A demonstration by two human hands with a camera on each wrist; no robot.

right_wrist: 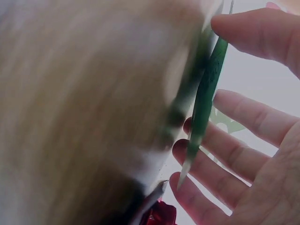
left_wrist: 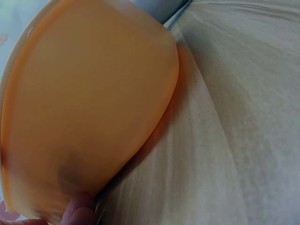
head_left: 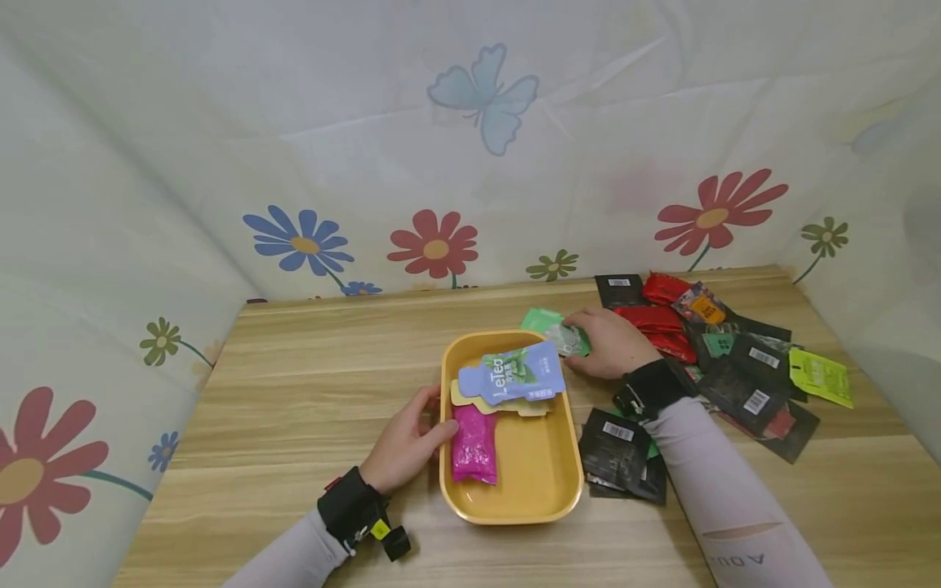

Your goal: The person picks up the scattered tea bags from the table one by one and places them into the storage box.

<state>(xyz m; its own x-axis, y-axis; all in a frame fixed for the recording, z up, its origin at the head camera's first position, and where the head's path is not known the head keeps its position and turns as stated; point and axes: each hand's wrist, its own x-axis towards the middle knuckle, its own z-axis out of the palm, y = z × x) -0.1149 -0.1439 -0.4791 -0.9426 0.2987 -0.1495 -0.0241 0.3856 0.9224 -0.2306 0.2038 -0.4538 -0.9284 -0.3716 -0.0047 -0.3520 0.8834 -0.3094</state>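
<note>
A yellow plastic tray [head_left: 537, 482] stands on the table in the head view. My left hand [head_left: 404, 441] grips its left wall, thumb over the rim and fingers outside. The left wrist view shows fingertips [left_wrist: 79, 211] against the tray's outer wall [left_wrist: 93, 84]. Inside the tray lie a magenta packet [head_left: 474, 447], a blue LeTea pouch [head_left: 525, 371] and a pale yellow pouch [head_left: 466, 398] partly beneath it. Beyond the tray's far right corner, my right hand [head_left: 610, 343] pinches a green packet [head_left: 544, 321], seen edge-on in the right wrist view between thumb and fingers [right_wrist: 248, 159].
Black packets [head_left: 617, 445] lie just right of the tray, under the right forearm. Farther right is a loose pile of black packets [head_left: 742, 388], red packets [head_left: 647, 318] and a lime-green packet [head_left: 822, 377]. A flower-printed cloth [head_left: 353, 147] hangs behind the table [head_left: 309, 392].
</note>
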